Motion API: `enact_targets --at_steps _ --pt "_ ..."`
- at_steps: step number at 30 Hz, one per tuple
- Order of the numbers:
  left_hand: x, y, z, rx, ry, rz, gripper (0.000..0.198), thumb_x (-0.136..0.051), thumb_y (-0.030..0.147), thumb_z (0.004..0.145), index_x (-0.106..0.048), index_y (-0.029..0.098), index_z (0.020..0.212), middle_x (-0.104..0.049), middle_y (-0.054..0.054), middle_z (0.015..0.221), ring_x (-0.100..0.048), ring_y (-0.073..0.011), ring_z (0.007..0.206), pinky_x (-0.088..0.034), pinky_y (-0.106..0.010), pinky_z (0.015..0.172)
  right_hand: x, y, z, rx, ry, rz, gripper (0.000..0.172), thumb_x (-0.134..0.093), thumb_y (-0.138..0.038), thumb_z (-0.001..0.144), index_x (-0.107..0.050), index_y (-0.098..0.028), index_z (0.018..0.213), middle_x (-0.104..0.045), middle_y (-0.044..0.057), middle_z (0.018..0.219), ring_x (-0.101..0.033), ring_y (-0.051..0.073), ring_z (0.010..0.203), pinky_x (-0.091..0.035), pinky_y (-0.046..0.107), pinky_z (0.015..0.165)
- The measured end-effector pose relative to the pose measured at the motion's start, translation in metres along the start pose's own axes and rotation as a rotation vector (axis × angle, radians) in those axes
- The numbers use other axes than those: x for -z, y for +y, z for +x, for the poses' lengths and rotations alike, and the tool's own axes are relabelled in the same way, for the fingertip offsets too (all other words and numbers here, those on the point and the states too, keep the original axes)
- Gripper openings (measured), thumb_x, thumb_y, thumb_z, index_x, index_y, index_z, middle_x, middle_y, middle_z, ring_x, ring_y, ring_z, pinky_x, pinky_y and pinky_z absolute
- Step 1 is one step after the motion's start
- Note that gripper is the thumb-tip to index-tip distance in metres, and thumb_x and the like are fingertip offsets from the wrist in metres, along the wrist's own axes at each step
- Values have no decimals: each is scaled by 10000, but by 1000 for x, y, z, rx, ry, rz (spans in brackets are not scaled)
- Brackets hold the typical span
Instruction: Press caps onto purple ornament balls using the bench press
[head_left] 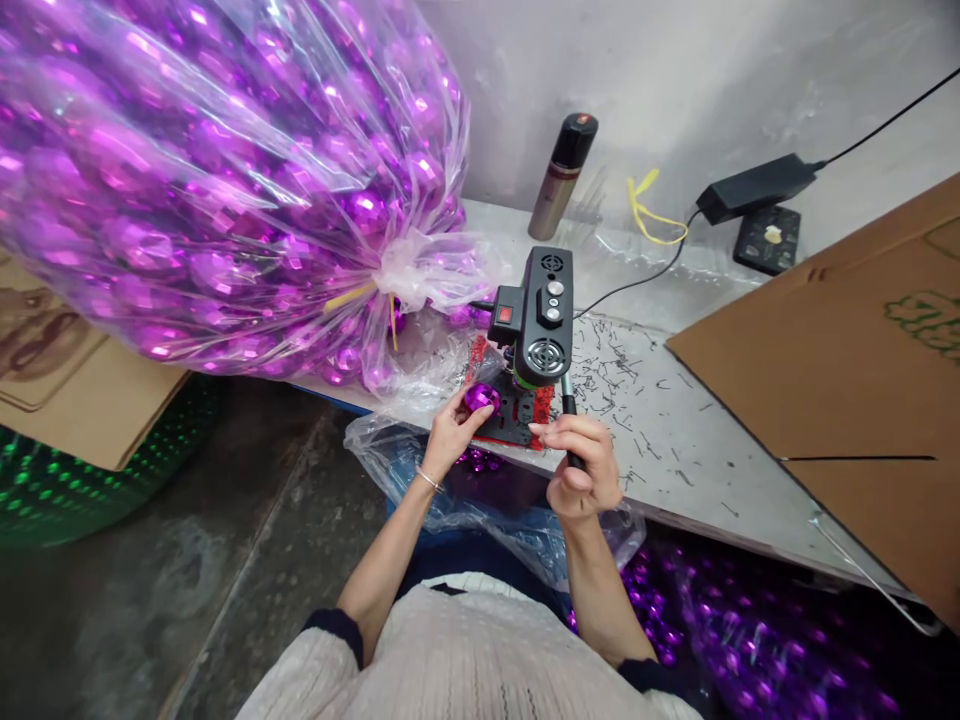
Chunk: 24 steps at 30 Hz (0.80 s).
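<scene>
My left hand pinches a shiny purple ball ornament and holds it at the base of a small black bench machine with a red switch. My right hand is closed around the machine's black lever handle at its right side. The machine stands on a red and black base at the front edge of a grey table. Below my hands an open clear bag holds more purple ornaments.
A huge tied clear bag of purple ornaments fills the upper left. A spray can, a power adapter with cables and a large cardboard sheet lie on the table, which is strewn with small metal scraps. More ornaments lie lower right.
</scene>
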<state>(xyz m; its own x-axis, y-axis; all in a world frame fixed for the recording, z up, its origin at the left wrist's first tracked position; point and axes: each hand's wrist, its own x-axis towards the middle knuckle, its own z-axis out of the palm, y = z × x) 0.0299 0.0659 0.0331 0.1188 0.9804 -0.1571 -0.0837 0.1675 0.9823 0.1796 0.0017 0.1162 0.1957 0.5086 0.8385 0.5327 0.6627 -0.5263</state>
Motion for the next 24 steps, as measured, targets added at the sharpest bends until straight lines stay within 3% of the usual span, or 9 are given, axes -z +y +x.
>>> enact_targets --at_steps 6,9,13,16,19,24 --pt "-6 3 1 -60 72 262 669 -809 527 800 -669 169 1347 -795 -66 1020 -749 -205 842 -619 -333 829 2 -1 -4 -19 -7 -20 354 -396 -432 1054 -680 -228 1109 -679 55 922 -702 199 845 -610 372 688" --pt "-6 5 1 -66 65 313 640 -790 538 818 -678 167 1327 -789 -62 995 -738 -196 801 -615 -331 808 2 2 -7 -47 -16 11 437 -351 -502 1050 -682 -234 1147 -686 70 963 -711 221 880 -633 414 717" --pt "-7 -2 3 -130 58 327 635 -802 508 820 -662 178 1344 -754 -119 1222 -742 -261 1051 -592 -397 968 3 7 -7 -12 -48 17 506 -425 -603 1005 -650 -215 1239 -701 101 1055 -716 248 953 -652 432 735" --pt "-9 -10 7 -210 90 413 666 -829 486 802 -643 184 1366 -696 -152 1345 -667 -308 1248 -527 -456 1088 5 8 -4 34 -72 -77 356 -608 -432 970 -630 -219 1255 -724 88 1062 -723 229 967 -649 395 761" --pt "-12 -16 12 -307 94 504 687 -824 492 810 -612 193 1392 -675 -159 1369 -632 -316 1299 -500 -480 1118 7 6 0 46 -78 -169 257 -632 -237 949 -642 -228 1206 -747 66 1047 -727 201 968 -635 368 808" --pt "-19 -21 17 -491 32 617 630 -758 510 872 -583 206 1394 -672 -147 1358 -613 -304 1316 -478 -484 1125 8 3 3 60 -80 -213 233 -602 -199 950 -653 -220 1176 -755 71 1045 -733 198 965 -626 357 808"
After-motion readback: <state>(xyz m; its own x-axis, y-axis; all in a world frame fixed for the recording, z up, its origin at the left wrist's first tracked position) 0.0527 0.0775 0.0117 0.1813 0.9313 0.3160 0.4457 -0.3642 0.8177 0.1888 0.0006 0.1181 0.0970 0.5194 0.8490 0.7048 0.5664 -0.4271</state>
